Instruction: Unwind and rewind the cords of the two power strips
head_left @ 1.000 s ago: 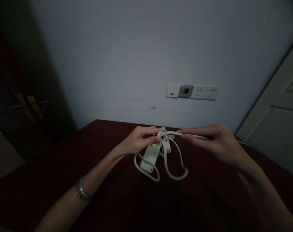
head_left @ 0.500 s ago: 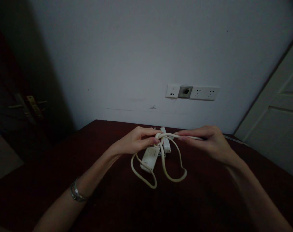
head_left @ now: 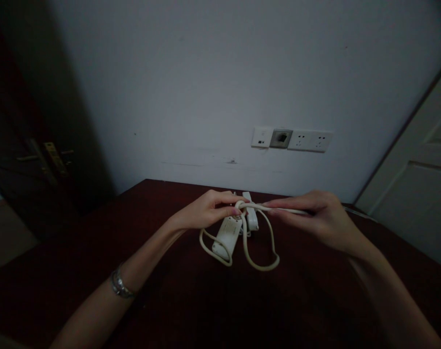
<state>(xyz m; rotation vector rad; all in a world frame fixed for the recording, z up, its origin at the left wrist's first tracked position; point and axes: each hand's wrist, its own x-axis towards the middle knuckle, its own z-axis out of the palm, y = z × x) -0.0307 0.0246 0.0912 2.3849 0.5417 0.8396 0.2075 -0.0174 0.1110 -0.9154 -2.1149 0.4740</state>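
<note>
The white cord (head_left: 264, 268) is at the center of the table (head_left: 162, 286), looped in front of a white power strip (head_left: 225, 237). A smaller white block (head_left: 252, 220) is just beside the strip, on its right.

Hand state: the left hand (head_left: 210, 211) has its thumb and fingers pinched on the cord where several turns cross. The right hand (head_left: 317, 213) has its fingers narrowed on a single run of cord, which is drawn roughly straight between the hands.

Handling: the cord is probably light and flexible, yet springy; its free loops stand in wide, rounded bends. The smooth jacket may slip slightly under a loose pinch. The strip is likely rigid, moderately heavy and not very fragile. Whether it rests fully on the table cannot be told.

Grip points: hold the cord at the crossing and along the straight run; support the strip by its long edges.

Containers: none is visible. A wall panel (head_left: 309, 141) with socket openings is mounted behind the table.
</note>
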